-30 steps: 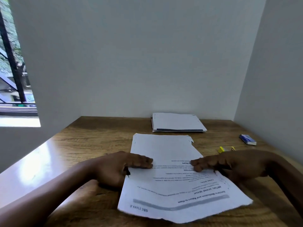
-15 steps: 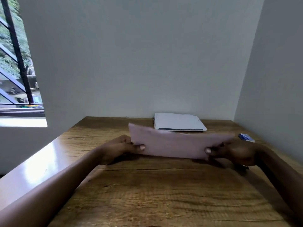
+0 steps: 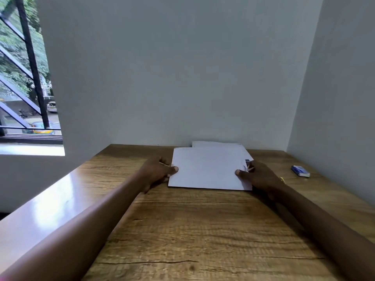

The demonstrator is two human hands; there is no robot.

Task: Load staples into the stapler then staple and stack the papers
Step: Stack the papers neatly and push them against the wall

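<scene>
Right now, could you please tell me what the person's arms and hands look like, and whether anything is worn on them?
Both forearms are bare as far as the frame shows: no sleeves, watch, bracelets or gloves. The left hand and right hand show no rings that I can make out. The thumbnails are short and unpainted. The other fingers are mostly hidden, so I cannot vouch for them.

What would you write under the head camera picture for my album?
Both hands, left hand and right hand, hold a paper set over the far stack on the wooden desk.

One head-worn camera looks forward and down along the wooden table toward the corner walls.
</scene>
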